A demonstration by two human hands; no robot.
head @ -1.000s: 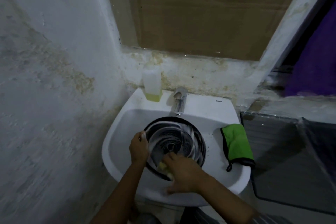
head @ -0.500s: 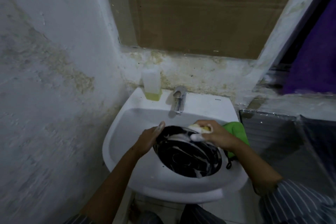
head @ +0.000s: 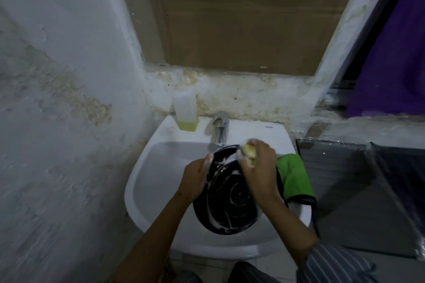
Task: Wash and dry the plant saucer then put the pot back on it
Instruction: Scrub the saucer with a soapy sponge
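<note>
A round black plant saucer (head: 230, 204), streaked with white suds, is held tilted over the white sink (head: 158, 181). My left hand (head: 195, 179) grips the saucer's upper left rim. My right hand (head: 259, 167) is closed around a soapy yellow sponge (head: 318, 153) and presses it against the saucer's far rim, just below the tap. No pot is in view.
A chrome tap (head: 220, 128) stands at the back of the sink. A clear bottle (head: 185, 110) with yellow liquid sits at the sink's back left. A green cloth (head: 294, 177) lies on the right rim. A stained wall is close on the left.
My right hand has carried the sponge from the saucer's near edge up to its far rim. The saucer has tilted and shifted right and lower in the sink, still in my left hand.
</note>
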